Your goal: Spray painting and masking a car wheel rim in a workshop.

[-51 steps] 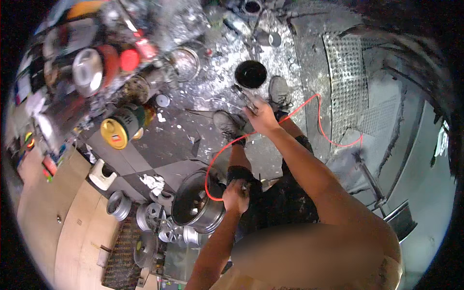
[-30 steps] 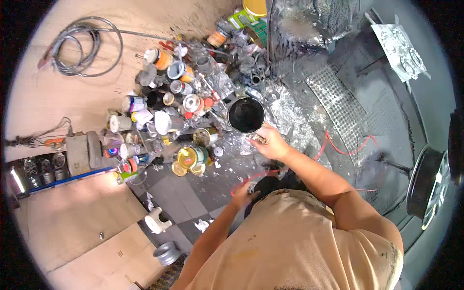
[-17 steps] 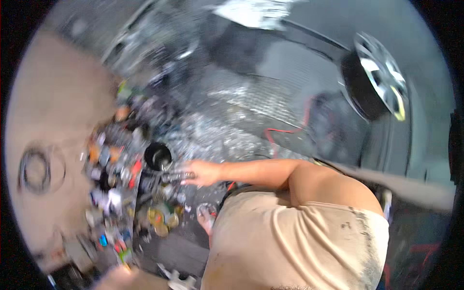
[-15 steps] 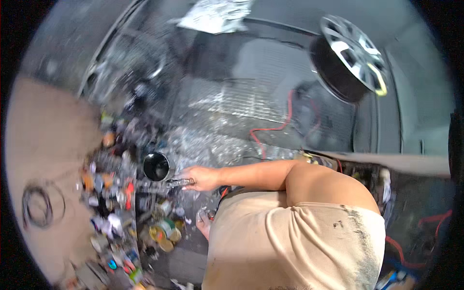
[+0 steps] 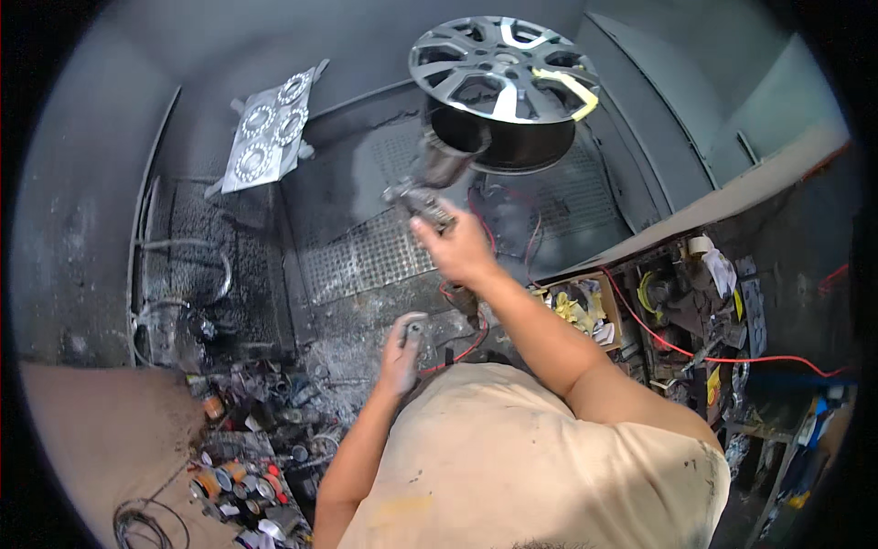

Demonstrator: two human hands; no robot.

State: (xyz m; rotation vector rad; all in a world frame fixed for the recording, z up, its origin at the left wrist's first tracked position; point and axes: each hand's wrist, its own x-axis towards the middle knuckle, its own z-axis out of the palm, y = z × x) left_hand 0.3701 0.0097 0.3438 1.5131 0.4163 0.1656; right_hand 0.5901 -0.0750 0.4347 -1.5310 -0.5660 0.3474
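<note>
My right hand [image 5: 446,240] is closed around a metal spray gun [image 5: 422,205] with a dark cup [image 5: 448,157] on top, just below and in front of an alloy wheel [image 5: 503,64]. The wheel lies face up, raised, with a dark barrel and a yellow strip on one spoke. Lower down, my left hand [image 5: 401,352], dusted grey, is closed on something small and grey that I cannot make out, beside a red hose [image 5: 479,339].
A grey board with four ringed parts [image 5: 267,128] stands at upper left of a grey booth. A perforated mat [image 5: 352,261] covers part of its floor. Paint cans [image 5: 233,476] crowd the lower left. A cardboard box [image 5: 585,306] of yellow scraps and cluttered shelving sit at right.
My body has turned from the pile of cans toward the booth. The spray gun and cup have moved up to the wheel. My left hand has come up into clearer view.
</note>
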